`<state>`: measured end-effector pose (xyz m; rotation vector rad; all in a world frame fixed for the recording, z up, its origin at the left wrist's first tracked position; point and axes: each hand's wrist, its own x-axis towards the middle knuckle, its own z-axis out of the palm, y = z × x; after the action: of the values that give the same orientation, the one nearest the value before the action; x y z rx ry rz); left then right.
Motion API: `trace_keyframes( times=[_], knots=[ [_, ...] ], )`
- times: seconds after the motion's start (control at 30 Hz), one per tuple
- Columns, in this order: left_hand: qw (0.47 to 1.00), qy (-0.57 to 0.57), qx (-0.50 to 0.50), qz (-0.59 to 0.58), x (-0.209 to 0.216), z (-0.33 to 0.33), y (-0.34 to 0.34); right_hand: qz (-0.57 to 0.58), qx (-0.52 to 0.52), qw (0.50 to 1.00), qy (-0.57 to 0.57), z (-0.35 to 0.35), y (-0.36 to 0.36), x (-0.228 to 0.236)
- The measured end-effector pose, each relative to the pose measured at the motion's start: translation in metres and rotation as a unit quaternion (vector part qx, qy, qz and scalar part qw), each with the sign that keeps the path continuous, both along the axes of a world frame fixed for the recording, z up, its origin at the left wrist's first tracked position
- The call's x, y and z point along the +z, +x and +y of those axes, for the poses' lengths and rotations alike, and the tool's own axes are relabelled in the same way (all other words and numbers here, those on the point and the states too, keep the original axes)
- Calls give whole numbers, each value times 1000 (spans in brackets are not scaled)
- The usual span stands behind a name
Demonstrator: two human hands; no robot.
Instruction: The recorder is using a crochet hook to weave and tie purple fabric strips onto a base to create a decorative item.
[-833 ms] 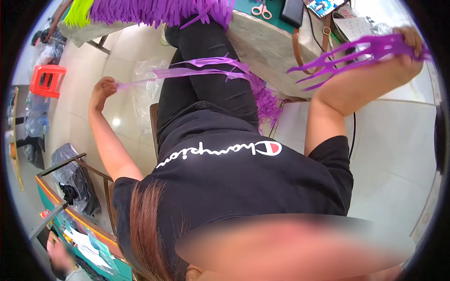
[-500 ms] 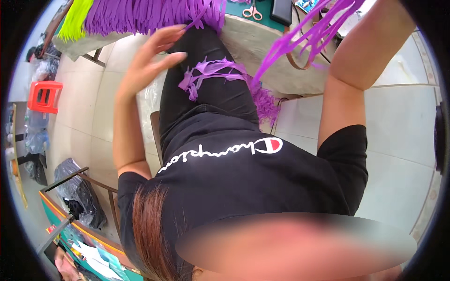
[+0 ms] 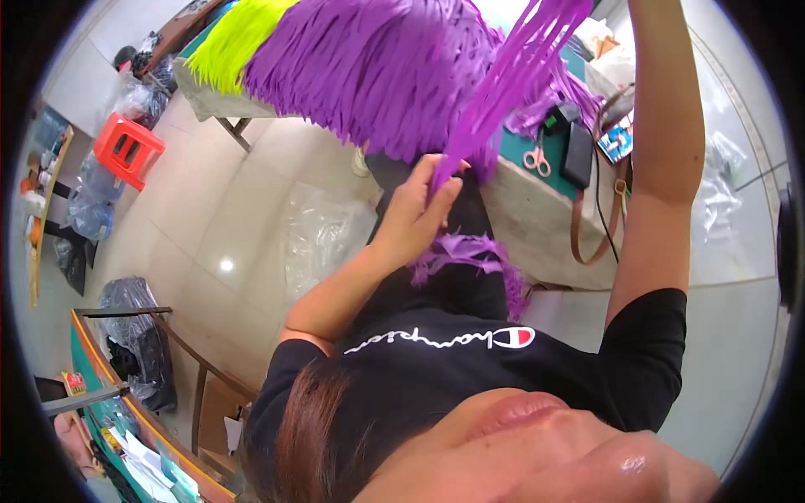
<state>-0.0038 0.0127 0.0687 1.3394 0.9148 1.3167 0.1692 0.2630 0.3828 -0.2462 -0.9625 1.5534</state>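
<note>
A bundle of long, thin purple strips (image 3: 516, 80) stretches from the top edge down to my left hand (image 3: 417, 208). My left hand is closed around its lower end, in front of my thigh. My right forearm (image 3: 667, 117) rises out of the top of the picture, so the right hand cannot be seen. Behind the bundle, a thick purple fringe (image 3: 360, 75) hangs over the table's edge, with a lime-green fringe (image 3: 239, 42) to its left. Torn purple scraps (image 3: 474, 251) lie across my lap.
Pink-handled scissors (image 3: 537, 159) and a black case (image 3: 578, 155) lie on the green tabletop at right. A brown strap (image 3: 577, 235) loops over its edge. A red stool (image 3: 130, 151) stands on the floor at left. Clear plastic sheeting (image 3: 323, 230) lies on the tiles.
My left hand has moved right and changed from open to closed on the strips' lower end. The view has shifted, bringing more of the table and fringe into sight.
</note>
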Motion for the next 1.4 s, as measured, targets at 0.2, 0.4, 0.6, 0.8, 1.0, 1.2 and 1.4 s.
trace_keyframes(
  times=[0.2,0.4,0.6,0.8,1.0,1.2,1.4],
  knots=[
    [886,291,286,219,71,70,-59,33,-22,994,-98,177,-32,46],
    [788,105,310,521,58,70,-114,-114,-217,965,-94,236,-74,-30],
    [876,0,263,405,-34,-17,-149,-242,-262,934,-3,153,-45,-173],
    [931,-1,-129,341,-87,-88,-74,-413,-214,879,105,-128,-19,-233],
    [939,-22,-94,329,-120,-88,-33,-667,-386,621,146,-297,29,-372],
    [976,-108,-173,78,-98,-67,16,-693,-400,594,79,-333,82,-412],
    [951,91,-282,95,-59,-55,51,-724,-371,575,94,-333,131,-433]
  ],
)
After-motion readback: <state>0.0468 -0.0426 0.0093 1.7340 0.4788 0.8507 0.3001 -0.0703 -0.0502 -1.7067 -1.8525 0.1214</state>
